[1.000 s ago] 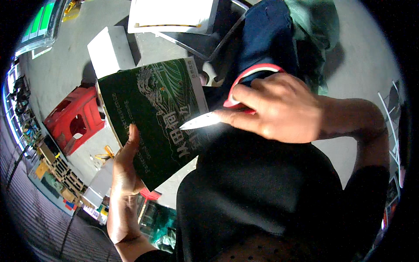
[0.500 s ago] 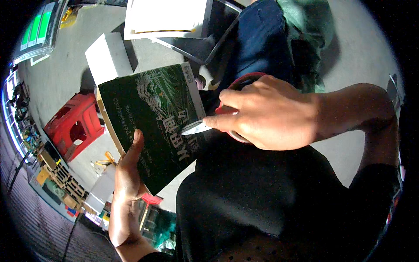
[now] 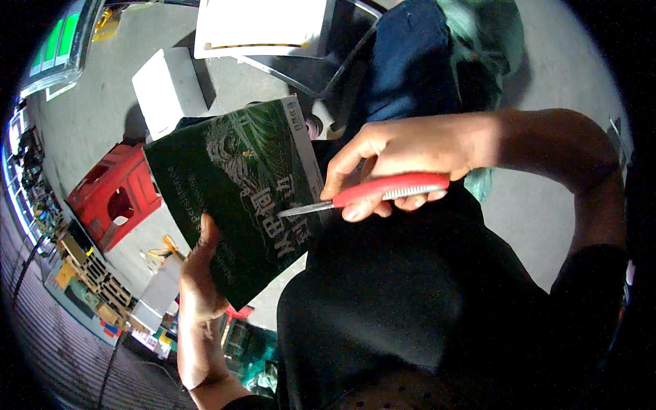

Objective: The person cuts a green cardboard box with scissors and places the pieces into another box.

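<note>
My left hand (image 3: 199, 277) grips a dark green printed cardboard box (image 3: 188, 178) by its near left edge, the thumb on the front face and the other fingers out of sight behind it. The box is tilted in front of my black-clad lap. In my right hand (image 3: 417, 147) is a pair of scissors (image 3: 389, 189) with red handles, seen edge-on. Their blades look closed and point left, with the tip over the pale print on the box face. Whether the tip touches the cardboard, I cannot tell.
A white box (image 3: 167, 92) stands on the grey floor beyond, beside a red plastic stool (image 3: 116, 195). Farther off lies a white panel (image 3: 263, 27) by a dark tray. Dark blue trouser-like fabric (image 3: 410, 65) is at the upper right. Orange-handled scissors (image 3: 164, 249) lie left.
My right hand has rolled over, turning the scissors so their handles now show edge-on. The box has shifted slightly left in my left hand's grip.
</note>
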Motion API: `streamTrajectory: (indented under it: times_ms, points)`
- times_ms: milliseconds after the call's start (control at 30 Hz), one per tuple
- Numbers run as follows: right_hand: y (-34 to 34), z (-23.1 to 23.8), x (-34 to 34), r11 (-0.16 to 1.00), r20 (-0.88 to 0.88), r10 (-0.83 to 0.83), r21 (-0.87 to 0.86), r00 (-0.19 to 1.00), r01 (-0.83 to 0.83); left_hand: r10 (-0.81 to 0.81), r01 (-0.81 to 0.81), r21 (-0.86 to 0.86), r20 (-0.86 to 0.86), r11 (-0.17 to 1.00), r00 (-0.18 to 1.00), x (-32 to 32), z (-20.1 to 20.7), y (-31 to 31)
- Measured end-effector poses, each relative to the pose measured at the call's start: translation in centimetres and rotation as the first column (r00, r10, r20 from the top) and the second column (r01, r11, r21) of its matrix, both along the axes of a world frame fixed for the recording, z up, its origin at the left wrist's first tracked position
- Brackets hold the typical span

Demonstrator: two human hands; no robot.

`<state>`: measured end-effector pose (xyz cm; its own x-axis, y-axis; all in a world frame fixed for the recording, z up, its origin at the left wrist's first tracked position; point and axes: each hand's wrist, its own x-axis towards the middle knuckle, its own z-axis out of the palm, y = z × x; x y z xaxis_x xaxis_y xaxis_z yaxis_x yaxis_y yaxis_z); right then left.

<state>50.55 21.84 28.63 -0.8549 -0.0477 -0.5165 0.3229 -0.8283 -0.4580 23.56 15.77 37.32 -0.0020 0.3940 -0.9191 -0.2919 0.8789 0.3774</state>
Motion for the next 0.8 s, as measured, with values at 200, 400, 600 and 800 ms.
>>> streamTrajectory:
  times_ms: [200, 400, 600, 800]
  points:
    - [0.0, 1.7, -2.2, 0.517, -0.311, 0.171, 0.836, 0.935, 0.183, 0.151, -0.142, 0.078, -0.127, 0.987, 0.98, -1.0, 2.9, -3.3]
    - [0.7, 6.3, -3.5, -0.449, -0.022, 0.418, 0.864, 0.908, 0.227, 0.45, -0.419, 0.234, -0.099, 0.877, 0.888, 0.2, 4.8, -6.4]
    - [2.7, 8.6, -0.2, -0.569, 0.114, 0.258, 0.82, 0.959, 0.056, 0.453, -0.442, 0.23, 0.004, 0.867, 0.891, 0.0, 1.3, -5.3]
    - [3.9, 2.2, 1.9, -0.401, -0.032, 0.118, 0.913, 0.992, 0.077, 0.476, -0.444, 0.272, -0.063, 0.854, 0.877, 1.2, 1.8, -4.1]
